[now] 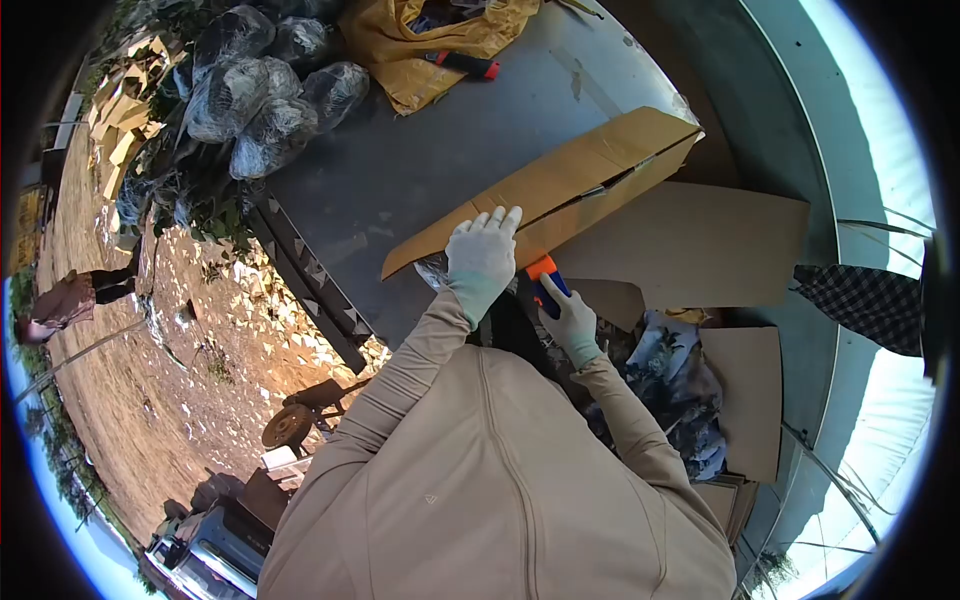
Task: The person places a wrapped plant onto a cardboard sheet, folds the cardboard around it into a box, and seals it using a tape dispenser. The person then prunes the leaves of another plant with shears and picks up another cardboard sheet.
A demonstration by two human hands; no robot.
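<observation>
A long, narrow cardboard box lies slantwise across the grey metal table, with a dark gap along its near side. My left hand, in a pale glove, rests on the box near its left end, fingers stretched out over the cardboard. Just below the box's near edge, my gloved right hand grips an orange-and-dark-blue hand tool; its exact kind is unclear. Beside my left wrist, a bit of clear plastic wrap shows under the box.
Plastic-wrapped bundles and an orange-yellow bag with a red-and-black tool lie at the table's far side. Flat cardboard and dark cloth are at right. A person stands outside at left.
</observation>
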